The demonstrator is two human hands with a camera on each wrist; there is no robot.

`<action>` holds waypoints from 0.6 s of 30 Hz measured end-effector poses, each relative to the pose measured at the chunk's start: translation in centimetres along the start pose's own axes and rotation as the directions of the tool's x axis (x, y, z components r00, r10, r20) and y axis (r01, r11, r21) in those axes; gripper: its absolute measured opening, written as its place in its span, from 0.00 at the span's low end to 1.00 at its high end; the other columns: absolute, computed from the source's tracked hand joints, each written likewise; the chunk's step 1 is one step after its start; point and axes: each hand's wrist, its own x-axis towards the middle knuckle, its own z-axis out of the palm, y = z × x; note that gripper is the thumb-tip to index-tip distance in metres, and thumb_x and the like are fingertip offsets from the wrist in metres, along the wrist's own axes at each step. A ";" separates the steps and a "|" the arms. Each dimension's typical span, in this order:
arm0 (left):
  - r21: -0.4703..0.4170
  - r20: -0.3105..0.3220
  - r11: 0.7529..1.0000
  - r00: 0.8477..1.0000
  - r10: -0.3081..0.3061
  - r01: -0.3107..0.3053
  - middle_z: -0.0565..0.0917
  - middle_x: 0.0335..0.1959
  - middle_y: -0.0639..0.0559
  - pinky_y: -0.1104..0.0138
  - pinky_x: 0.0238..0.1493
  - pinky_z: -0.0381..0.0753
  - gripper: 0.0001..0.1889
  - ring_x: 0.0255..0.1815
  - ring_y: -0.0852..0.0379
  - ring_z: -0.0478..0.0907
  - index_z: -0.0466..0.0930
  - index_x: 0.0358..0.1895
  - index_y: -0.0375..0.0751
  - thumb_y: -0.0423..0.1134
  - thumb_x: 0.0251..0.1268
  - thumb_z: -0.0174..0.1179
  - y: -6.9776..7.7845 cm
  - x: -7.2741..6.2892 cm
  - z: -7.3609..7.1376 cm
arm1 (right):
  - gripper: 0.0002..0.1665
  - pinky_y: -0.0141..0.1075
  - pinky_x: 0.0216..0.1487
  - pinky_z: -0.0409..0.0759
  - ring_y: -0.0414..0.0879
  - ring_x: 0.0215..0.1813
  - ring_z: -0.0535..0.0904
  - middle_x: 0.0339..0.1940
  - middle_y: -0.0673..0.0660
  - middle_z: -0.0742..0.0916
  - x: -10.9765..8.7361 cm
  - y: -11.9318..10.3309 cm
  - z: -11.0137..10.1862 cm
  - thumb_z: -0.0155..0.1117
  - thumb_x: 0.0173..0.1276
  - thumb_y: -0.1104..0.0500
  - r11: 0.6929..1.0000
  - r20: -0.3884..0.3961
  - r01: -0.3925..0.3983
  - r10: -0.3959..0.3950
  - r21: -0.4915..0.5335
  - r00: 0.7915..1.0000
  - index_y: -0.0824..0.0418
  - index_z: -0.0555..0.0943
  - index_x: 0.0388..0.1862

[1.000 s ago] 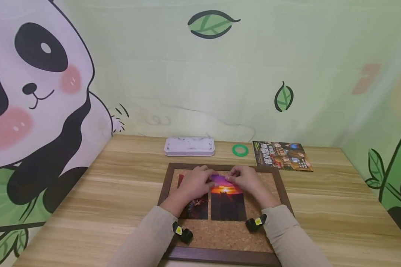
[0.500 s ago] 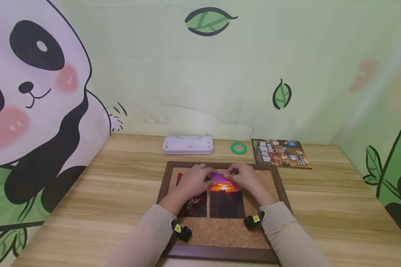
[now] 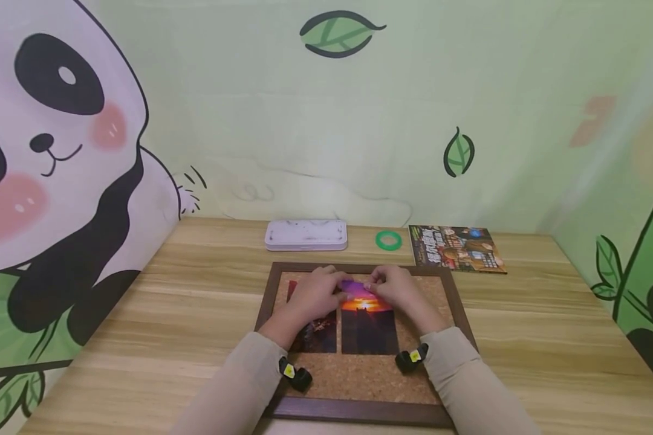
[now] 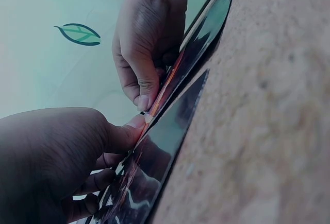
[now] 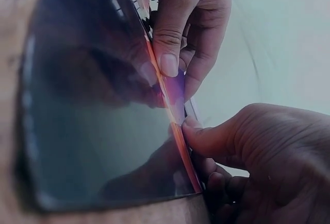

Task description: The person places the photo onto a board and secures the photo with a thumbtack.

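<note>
A sunset photo [image 3: 367,332], purple at the top and black below, lies on a cork board [image 3: 359,380] with a dark wooden frame. My left hand [image 3: 318,293] pinches it near its upper left edge, thumb on the glossy face. At its upper right, my right hand [image 3: 396,286] pinches the photo too, as the right wrist view shows with that thumb [image 5: 198,136] on its surface. Beside it is a second dark photo [image 3: 322,338] with a red corner, partly covered by my left hand and forearm. In both wrist views the curled fingertips are mostly hidden.
Behind the board, a white tin case [image 3: 306,235], a green tape roll [image 3: 389,240] and a colourful booklet [image 3: 457,249] stand in a row along the back of the wooden table [image 3: 196,302]. A printed cloth [image 3: 239,90] with a panda and leaves rises behind.
The head view has shifted slightly, moving everything a little up and left. Both hands keep nearly the same hold on the sunset photo.
</note>
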 end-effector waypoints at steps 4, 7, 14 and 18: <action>0.006 -0.006 1.000 1.000 -0.002 0.002 0.78 0.40 0.57 0.63 0.40 0.73 0.19 0.40 0.57 0.73 0.82 0.61 0.54 0.48 0.68 0.65 0.0 0.0 0.0 | 0.10 0.41 0.38 0.71 0.47 0.33 0.76 0.29 0.53 0.82 0.0 0.1 0.0 0.69 0.69 0.52 1.000 0.001 -0.001 0.001 0.001 1.000 0.57 0.84 0.33; 0.006 -0.011 1.000 1.000 -0.001 0.001 0.78 0.40 0.57 0.62 0.41 0.73 0.19 0.41 0.57 0.73 0.82 0.61 0.53 0.49 0.69 0.65 -0.1 0.1 0.1 | 0.10 0.42 0.40 0.72 0.48 0.35 0.76 0.30 0.53 0.83 0.0 0.1 0.0 0.69 0.69 0.51 1.000 0.003 -0.002 0.002 0.012 1.000 0.57 0.84 0.34; -0.009 -0.009 1.000 1.000 0.000 0.000 0.78 0.40 0.57 0.62 0.43 0.74 0.20 0.41 0.57 0.73 0.82 0.61 0.52 0.50 0.68 0.65 -0.2 0.1 0.3 | 0.10 0.42 0.41 0.72 0.48 0.36 0.76 0.31 0.53 0.83 -0.2 0.1 -0.1 0.68 0.70 0.50 1.000 0.024 -0.017 0.017 0.022 1.000 0.56 0.84 0.36; -0.016 -0.012 1.000 1.000 -0.001 0.001 0.78 0.40 0.57 0.62 0.43 0.74 0.20 0.41 0.57 0.73 0.82 0.61 0.51 0.49 0.68 0.65 -0.1 0.1 0.3 | 0.11 0.41 0.40 0.71 0.48 0.35 0.75 0.30 0.53 0.82 -0.2 0.2 -0.1 0.68 0.69 0.50 1.000 0.014 0.011 -0.011 0.010 1.000 0.57 0.84 0.35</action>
